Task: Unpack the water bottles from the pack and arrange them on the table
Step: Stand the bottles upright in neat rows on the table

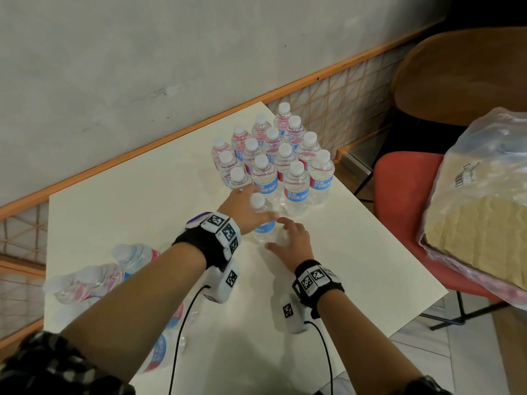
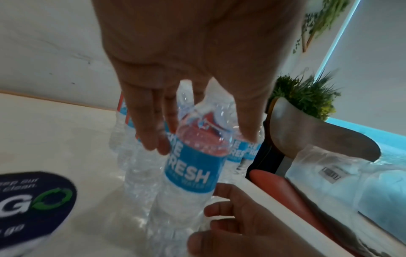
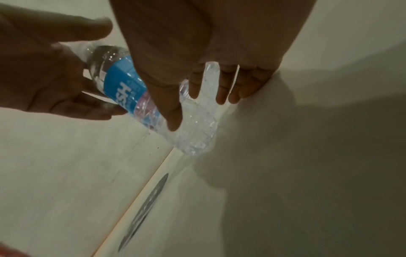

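Observation:
A clear water bottle (image 1: 261, 220) with a blue label and a white cap stands upright near the middle of the white table (image 1: 128, 209). My left hand (image 1: 242, 209) holds its shoulder, with the thumb on one side and the fingers on the other (image 2: 202, 139). My right hand (image 1: 291, 243) lies spread against the bottle's lower part (image 3: 197, 104), thumb in front and fingers behind. I cannot tell whether the base touches the table. Several bottles (image 1: 279, 158) stand in rows just beyond it. The torn pack (image 1: 94, 277), with several bottles in it, lies at the near left.
The table's right edge is close to the bottle rows. Beyond that edge a red chair (image 1: 405, 201) carries a full plastic bag (image 1: 479, 212). A brown chair back (image 1: 456, 75) stands behind it. A grey wall with an orange rail (image 1: 171, 135) runs along the table's far side.

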{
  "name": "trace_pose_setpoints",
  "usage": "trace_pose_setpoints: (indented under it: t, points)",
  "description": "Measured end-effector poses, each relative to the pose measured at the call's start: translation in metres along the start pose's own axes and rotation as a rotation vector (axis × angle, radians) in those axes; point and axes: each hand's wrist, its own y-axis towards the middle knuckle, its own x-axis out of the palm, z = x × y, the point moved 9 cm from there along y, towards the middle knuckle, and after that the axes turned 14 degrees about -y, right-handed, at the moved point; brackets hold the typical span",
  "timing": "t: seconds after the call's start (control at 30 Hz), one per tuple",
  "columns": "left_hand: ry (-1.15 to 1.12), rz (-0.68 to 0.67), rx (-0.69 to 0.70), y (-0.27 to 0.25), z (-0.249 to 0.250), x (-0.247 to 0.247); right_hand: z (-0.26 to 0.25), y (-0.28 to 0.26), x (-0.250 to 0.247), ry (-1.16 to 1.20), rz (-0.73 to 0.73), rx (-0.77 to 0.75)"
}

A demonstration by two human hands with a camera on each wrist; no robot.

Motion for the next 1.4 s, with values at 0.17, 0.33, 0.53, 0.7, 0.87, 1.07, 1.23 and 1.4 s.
trace_pose_setpoints:
  t: [0.17,0.33,0.53,0.7,0.87,1.07,1.23,1.4]
  points:
    - [0.185,-0.211,0.055,-0.004,0.017,0.003,0.027,0.002,-0.025,0.411,0.152,0.266]
    - [0.057,0.018,0.063,-0.003,0.018,-0.007,0.026,0.007,-0.017,0.223,-0.008,0.155]
    - [-0.217,0.144,-0.051,-0.002,0.002,0.016,0.018,0.012,-0.008,0.072,-0.021,0.087]
    - [-0.189,0.118,-0.064,-0.001,-0.008,0.024,0.014,0.013,-0.01,0.033,-0.007,0.102]
    - [-0.204,0.104,-0.039,0.002,-0.016,0.025,0.015,0.012,-0.01,0.058,0.001,0.121]
    - [-0.229,0.147,-0.145,0.001,-0.031,0.035,0.023,0.012,-0.013,0.23,0.019,0.191]
    - [-0.182,0.155,-0.177,0.008,-0.042,0.045,0.04,0.01,-0.02,0.484,0.089,0.319]
    - [-0.162,0.122,-0.142,0.019,-0.045,0.045,0.047,0.008,-0.022,0.735,0.097,0.403]
